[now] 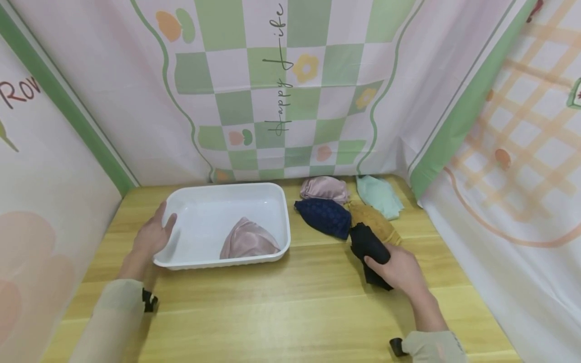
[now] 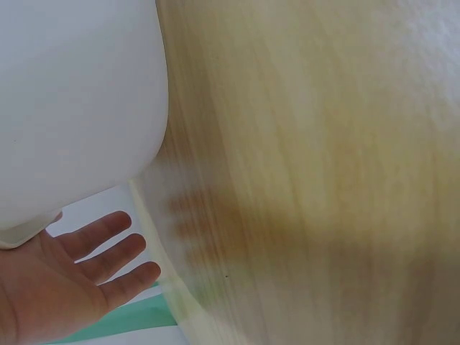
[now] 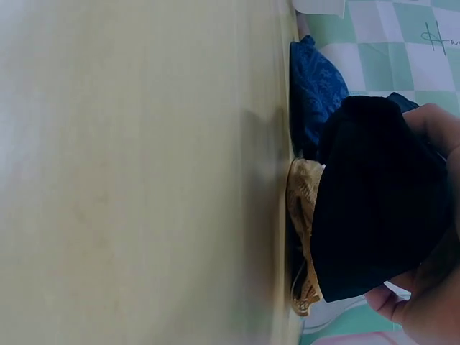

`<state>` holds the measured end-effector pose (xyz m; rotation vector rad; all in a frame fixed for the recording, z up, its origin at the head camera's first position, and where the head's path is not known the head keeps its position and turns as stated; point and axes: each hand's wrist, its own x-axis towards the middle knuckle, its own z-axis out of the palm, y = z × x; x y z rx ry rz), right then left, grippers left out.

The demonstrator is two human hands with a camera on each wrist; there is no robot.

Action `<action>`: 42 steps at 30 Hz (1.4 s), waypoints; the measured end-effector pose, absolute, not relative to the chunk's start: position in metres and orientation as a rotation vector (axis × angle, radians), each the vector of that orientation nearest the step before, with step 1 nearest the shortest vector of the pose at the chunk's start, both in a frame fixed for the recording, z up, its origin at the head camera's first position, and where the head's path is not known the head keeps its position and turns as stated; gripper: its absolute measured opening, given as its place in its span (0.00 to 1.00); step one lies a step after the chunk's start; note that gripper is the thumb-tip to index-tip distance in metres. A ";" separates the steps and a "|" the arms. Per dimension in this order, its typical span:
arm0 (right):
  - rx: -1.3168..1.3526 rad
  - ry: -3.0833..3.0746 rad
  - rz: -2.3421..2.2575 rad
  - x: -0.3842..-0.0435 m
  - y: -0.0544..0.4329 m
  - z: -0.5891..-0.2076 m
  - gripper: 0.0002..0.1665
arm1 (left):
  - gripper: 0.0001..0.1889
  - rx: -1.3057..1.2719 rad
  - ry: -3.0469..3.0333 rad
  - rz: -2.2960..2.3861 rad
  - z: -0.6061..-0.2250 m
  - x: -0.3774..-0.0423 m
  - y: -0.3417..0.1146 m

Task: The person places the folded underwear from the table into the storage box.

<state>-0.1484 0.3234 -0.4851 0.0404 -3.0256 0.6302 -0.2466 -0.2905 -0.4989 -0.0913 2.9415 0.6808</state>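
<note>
My left hand (image 1: 153,235) is at the left end of a white tray (image 1: 195,212), thumb over the rim and a finger against the outer wall. The left wrist view shows the other fingers (image 2: 115,248) straight and spread, off the tray wall. A folded pink satin cloth piece (image 1: 249,241) lies in the tray's front right part. On the right, my right hand (image 1: 399,269) grips a folded black cloth piece (image 1: 369,252), thumb on top. It overlaps the mustard lacy piece (image 1: 373,222) and hangs beside the navy patterned piece (image 1: 324,217).
Behind the navy piece lies another pink satin piece (image 1: 324,189), with a mint green one (image 1: 380,195) to its right. Printed curtains (image 1: 290,101) rise along the back and both sides of the wooden table (image 1: 272,312).
</note>
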 end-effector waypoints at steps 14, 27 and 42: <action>0.078 -2.999 0.684 -0.158 0.306 -0.477 0.38 | 0.41 -0.102 2.942 0.681 -0.498 -0.248 -0.290; 0.173 -2.952 0.716 -0.163 0.287 -0.474 0.27 | 0.41 -0.101 2.947 0.679 -0.498 -0.246 -0.291; 0.232 -2.905 0.697 -0.173 0.262 -0.457 0.27 | 0.42 -0.099 2.946 0.678 -0.499 -0.247 -0.290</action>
